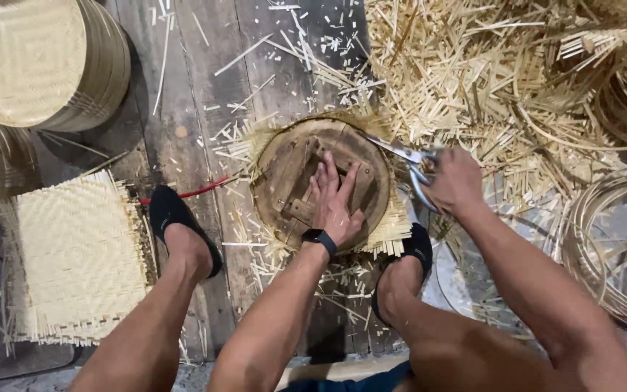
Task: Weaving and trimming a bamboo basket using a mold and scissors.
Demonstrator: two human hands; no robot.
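Note:
My left hand (336,201) presses flat on a round wooden form (288,170) that lies on a woven bamboo mat (393,231), whose frayed edge sticks out around it. My right hand (456,180) grips metal scissors (400,154), blades pointing left at the mat's edge by the form's upper right rim. A black watch (320,239) is on my left wrist. My feet in black shoes (175,218) rest on either side of the form.
A square woven mat (74,254) lies at the left. Stacked round woven baskets (45,58) stand at the top left. A heap of bamboo strip offcuts (488,72) fills the top right. Coiled bamboo hoops (618,239) lie at the right. Wooden floorboards (183,87) carry scattered slivers.

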